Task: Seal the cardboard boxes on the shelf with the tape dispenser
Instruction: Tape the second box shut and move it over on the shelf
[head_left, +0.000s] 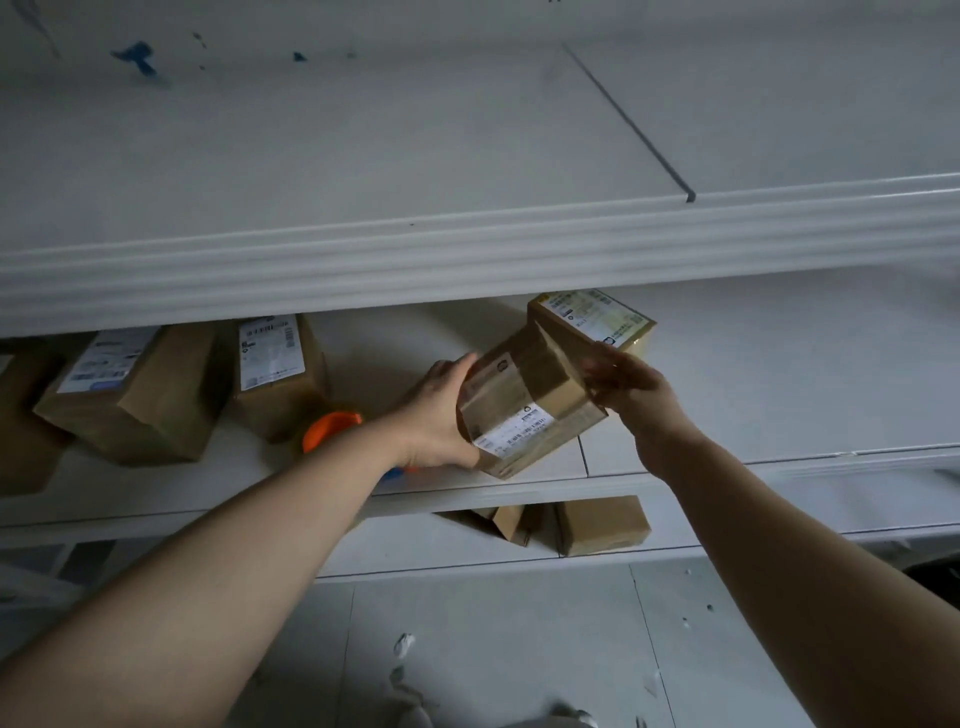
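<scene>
A small cardboard box (527, 402) with a white label sits tilted near the front edge of the middle shelf (727, 395). My left hand (441, 415) grips its left side and my right hand (631, 387) holds its right side. Behind it stands another labelled box (597, 319). The orange tape dispenser (330, 428) lies on the shelf to the left, partly hidden behind my left forearm. Two more labelled boxes, one (280, 374) and another (135, 395), stand further left.
The white upper shelf (467, 249) overhangs the middle one. Below, on the lower shelf, lie a brown box (602, 525) and a smaller one (509, 522). A box edge (21, 426) shows at far left. Tiled floor (493, 649) lies beneath.
</scene>
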